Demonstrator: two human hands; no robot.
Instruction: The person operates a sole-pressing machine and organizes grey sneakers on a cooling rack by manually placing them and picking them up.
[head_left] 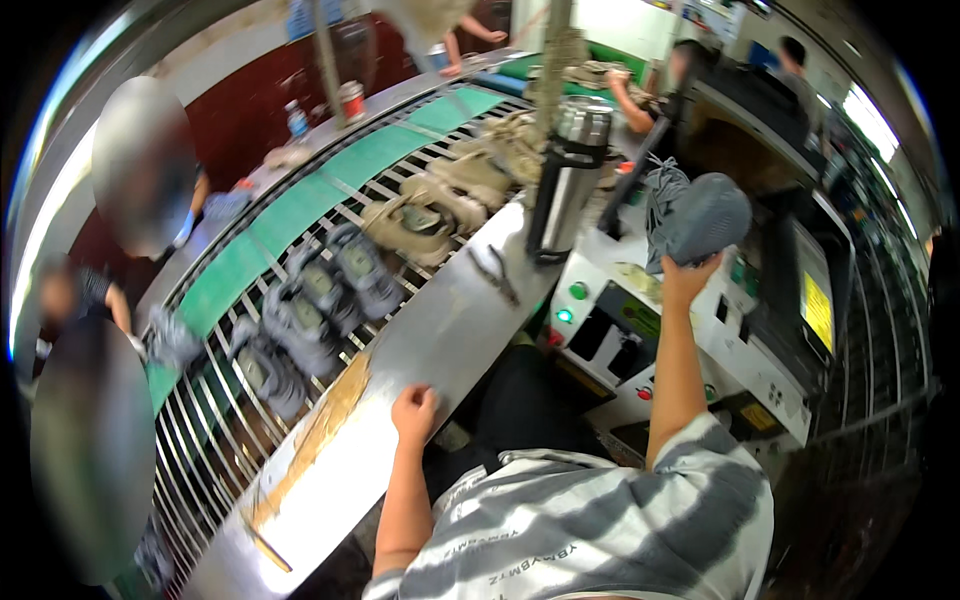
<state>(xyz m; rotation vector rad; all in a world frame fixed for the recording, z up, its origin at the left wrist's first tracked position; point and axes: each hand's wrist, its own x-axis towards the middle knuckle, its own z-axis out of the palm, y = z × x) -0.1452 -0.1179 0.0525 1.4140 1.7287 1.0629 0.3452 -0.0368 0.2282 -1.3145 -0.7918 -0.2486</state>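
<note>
My right hand (pixel 688 278) grips a dark grey shoe (pixel 712 222) from below and holds it up in front of the machine (pixel 590 262). The shoe's broad sole is turned toward me and its laces hang at the left side. Over the near edge of the metal ledge (pixel 440 340), my left hand (pixel 414 412) is curled closed, and nothing shows in it. Left of that hand, several grey shoes (pixel 300 320) stand in a row on the slatted roller rack. Several tan shoes (pixel 420 228) sit farther along the same rack.
A steel thermos (pixel 570 190) and a pair of pliers (pixel 495 277) are on the ledge. Torn brown tape (pixel 320 425) covers part of it. A green conveyor belt (pixel 300 210) runs behind the shoes. Co-workers stand beyond the belt and at the far right. Lit buttons (pixel 565 315) mark the machine's front.
</note>
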